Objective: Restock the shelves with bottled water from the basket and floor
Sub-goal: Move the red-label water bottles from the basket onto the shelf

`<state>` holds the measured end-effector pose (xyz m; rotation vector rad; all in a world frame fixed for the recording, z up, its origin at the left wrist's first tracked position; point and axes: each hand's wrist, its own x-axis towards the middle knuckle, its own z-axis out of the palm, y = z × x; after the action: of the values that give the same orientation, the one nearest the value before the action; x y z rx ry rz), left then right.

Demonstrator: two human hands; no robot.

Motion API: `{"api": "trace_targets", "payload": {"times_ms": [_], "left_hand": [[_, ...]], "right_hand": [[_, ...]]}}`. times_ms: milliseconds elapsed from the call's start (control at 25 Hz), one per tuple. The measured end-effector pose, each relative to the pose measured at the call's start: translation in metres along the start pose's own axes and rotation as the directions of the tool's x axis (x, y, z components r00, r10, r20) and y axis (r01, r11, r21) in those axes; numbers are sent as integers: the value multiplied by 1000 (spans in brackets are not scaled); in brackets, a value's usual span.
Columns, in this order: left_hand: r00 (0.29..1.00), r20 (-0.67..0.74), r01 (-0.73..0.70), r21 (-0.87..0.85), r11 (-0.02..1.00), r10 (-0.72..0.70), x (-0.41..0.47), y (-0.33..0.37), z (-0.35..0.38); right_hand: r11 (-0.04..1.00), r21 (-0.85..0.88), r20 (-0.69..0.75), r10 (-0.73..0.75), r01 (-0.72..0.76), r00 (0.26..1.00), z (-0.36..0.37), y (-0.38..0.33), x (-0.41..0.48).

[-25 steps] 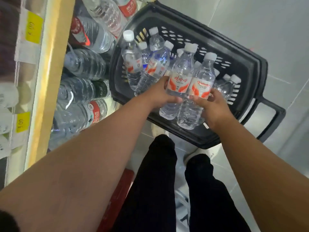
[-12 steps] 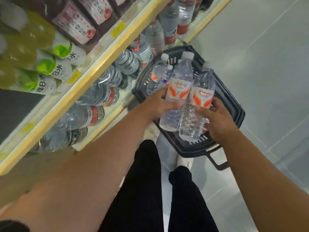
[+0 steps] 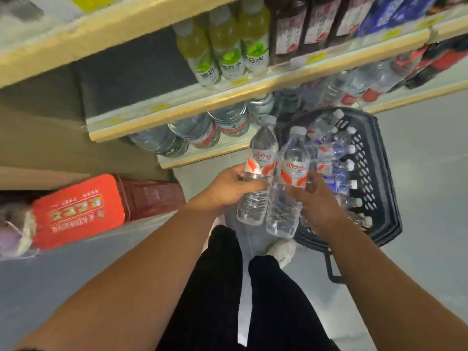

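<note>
My left hand (image 3: 229, 186) grips a clear water bottle (image 3: 260, 160) with a red and white label, held upright. My right hand (image 3: 319, 203) grips a second, matching water bottle (image 3: 292, 173) right beside it; the two bottles touch. Both are lifted clear of the black plastic basket (image 3: 379, 198), which stands on the floor to the right and holds several more bottled waters (image 3: 329, 150). The bottom shelf (image 3: 202, 155) in front carries large water bottles (image 3: 202, 133) lying on their sides.
The middle shelf (image 3: 177, 110) holds green-labelled drinks (image 3: 228, 51) and dark red bottles (image 3: 314, 24), with a bare dark stretch to the left. A red carton (image 3: 76, 211) lies on the floor at left. My legs and a white shoe (image 3: 282, 250) are below the bottles.
Both hands have lifted the two bottles up out of the basket and away from it toward the left. My view has swung up and left, bringing the shelves and red carton into sight.
</note>
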<state>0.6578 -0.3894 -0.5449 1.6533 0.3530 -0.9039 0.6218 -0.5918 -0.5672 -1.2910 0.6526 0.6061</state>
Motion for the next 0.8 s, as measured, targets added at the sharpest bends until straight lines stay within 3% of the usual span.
{"api": "trace_targets", "payload": {"times_ms": [240, 520, 800], "left_hand": [[981, -188, 13, -189, 982, -49, -76, -15, -74], [952, -304, -54, -297, 953, -41, -88, -68, -164], [932, -361, -153, -310, 938, 33, -67, -114, -253]], "right_hand": [[987, -158, 156, 41, -16, 987, 95, -26, -20], [941, -331, 252, 25, 62, 967, 202, -21, 0], [958, -278, 289, 9, 75, 957, 287, 8, 57]]}}
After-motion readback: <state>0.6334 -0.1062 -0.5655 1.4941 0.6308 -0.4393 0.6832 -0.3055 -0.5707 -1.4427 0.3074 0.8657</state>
